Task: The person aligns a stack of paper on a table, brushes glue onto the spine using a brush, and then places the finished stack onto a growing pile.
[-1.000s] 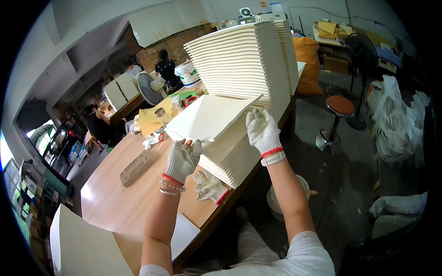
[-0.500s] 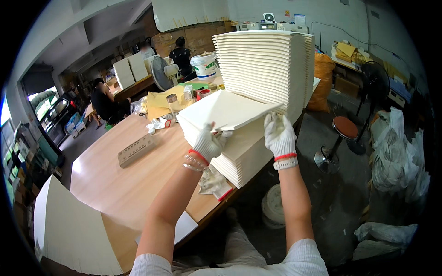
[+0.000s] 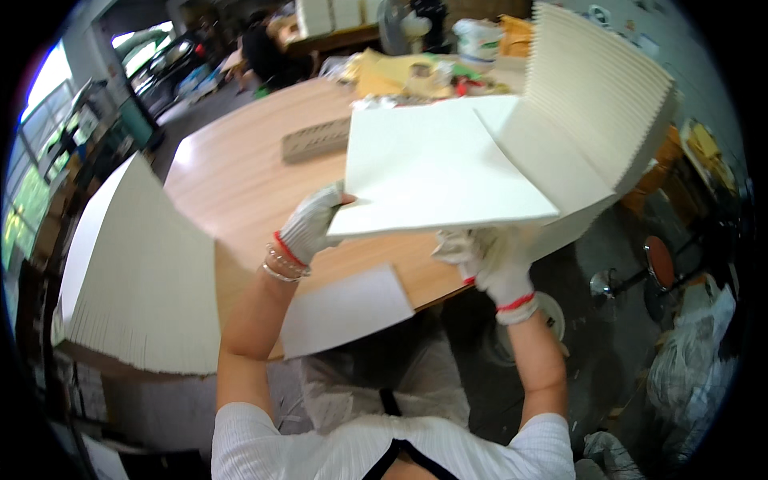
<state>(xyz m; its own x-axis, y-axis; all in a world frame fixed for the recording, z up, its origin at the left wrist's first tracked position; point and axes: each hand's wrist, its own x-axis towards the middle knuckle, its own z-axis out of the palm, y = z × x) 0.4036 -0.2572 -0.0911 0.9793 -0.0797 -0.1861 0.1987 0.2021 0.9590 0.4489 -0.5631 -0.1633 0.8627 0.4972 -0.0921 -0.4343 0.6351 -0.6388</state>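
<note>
Both hands wear white knit gloves with red cuffs. A flat white board [image 3: 440,172] is held up in front of me, above the wooden table. My left hand [image 3: 316,218] grips its near left corner, the thumb lying on top. At the near right edge, my right hand [image 3: 502,260] is underneath, its fingers partly hidden and blurred. Beyond it, at the right, stand a lower stack of similar boards [image 3: 560,164] and a tall stack with ridged edges [image 3: 604,84]. A loose glove [image 3: 454,246] lies beside my right hand.
A large stack of white sheets [image 3: 144,280] stands at the left. On the table [image 3: 232,172] are a flat white sheet [image 3: 348,312], a long beige block [image 3: 316,142] and yellow paper [image 3: 396,74]. A round stool [image 3: 658,262] is on the right. A person [image 3: 268,52] sits farther back.
The board has come off the lower stack and moved left and toward me, with both hands on it. My view has turned left and downward.
</note>
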